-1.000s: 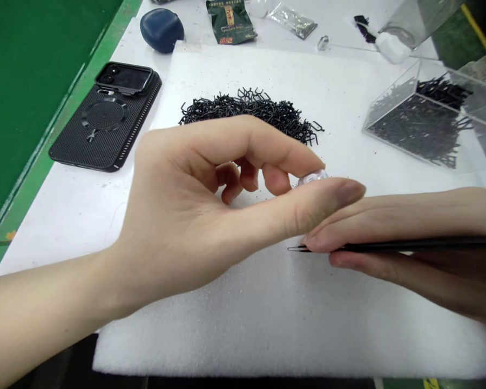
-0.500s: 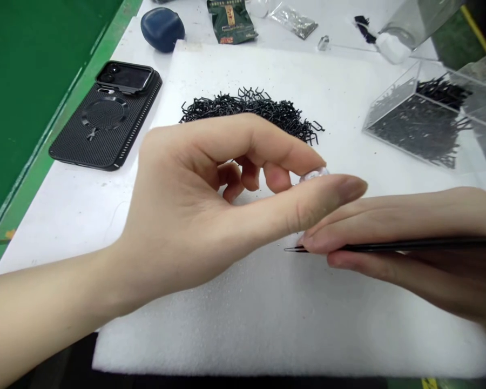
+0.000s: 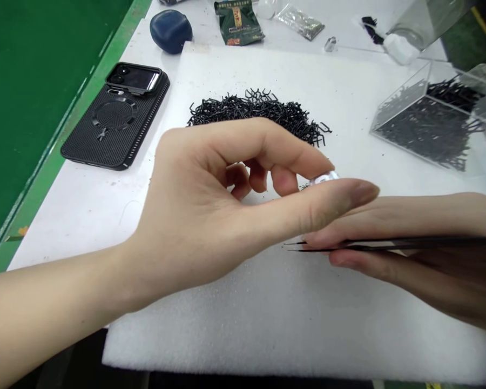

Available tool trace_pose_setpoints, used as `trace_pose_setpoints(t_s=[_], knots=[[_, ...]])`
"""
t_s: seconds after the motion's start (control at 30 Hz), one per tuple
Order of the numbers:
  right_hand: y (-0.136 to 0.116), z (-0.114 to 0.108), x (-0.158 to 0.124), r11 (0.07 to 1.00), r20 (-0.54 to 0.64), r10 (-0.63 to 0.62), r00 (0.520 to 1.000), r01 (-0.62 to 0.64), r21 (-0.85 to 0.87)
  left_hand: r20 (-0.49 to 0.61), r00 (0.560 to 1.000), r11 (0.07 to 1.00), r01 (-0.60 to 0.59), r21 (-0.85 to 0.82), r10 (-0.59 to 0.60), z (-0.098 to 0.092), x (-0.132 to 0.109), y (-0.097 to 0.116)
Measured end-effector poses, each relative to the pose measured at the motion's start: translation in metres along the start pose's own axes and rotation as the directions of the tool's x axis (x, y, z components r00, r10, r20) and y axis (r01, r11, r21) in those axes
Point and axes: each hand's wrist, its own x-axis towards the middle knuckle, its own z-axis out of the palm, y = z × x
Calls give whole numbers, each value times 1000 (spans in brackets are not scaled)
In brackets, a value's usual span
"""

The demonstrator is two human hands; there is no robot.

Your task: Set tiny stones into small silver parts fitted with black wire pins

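**Q:** Holding what, in the left hand [image 3: 210,210]?

**A:** A small clear piece [image 3: 324,178], partly hidden; the grip is closed on it, between thumb and fingertips.

**Q:** And the right hand [image 3: 429,227]?

**A:** Its grip is closed on black tweezers [image 3: 389,244], their tips near the clear piece, below it and not touching.

**Q:** What has just changed?

**A:** The tweezer tips, together a moment ago, now stand slightly parted.

**Q:** Surroundings?

**A:** A pile of bent black wires [image 3: 255,111] lies beyond the fingers on a white foam sheet [image 3: 308,335]; a clear box [image 3: 425,121] of similar wires stands at right.
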Motion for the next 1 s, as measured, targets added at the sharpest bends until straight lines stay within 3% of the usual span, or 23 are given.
trace_pose_setpoints(t_s=[0.2, 0.57, 0.7, 0.83, 1.0], knots=[[-7, 0, 9, 999, 3, 11, 1000, -11, -38, -47, 992, 992, 120, 43, -118, 2, 2, 5], [-4, 1, 6, 999, -17, -19, 1000, 18, -38, 12, 999, 998, 35, 45, -36, 2, 1, 0], [-5, -3, 7, 998, 27, -25, 999, 27, -60, 25, 999, 999, 31, 9, -31, 0, 1, -2], [-4, -2, 8, 1000, -13, -15, 1000, 15, -15, 16, 998, 997, 66, 44, -66, 1, 2, -1], [-4, -3, 10, 1000, 51, -15, 999, 16, -9, 51, 999, 1000, 13, -24, -12, 0, 3, -6]])
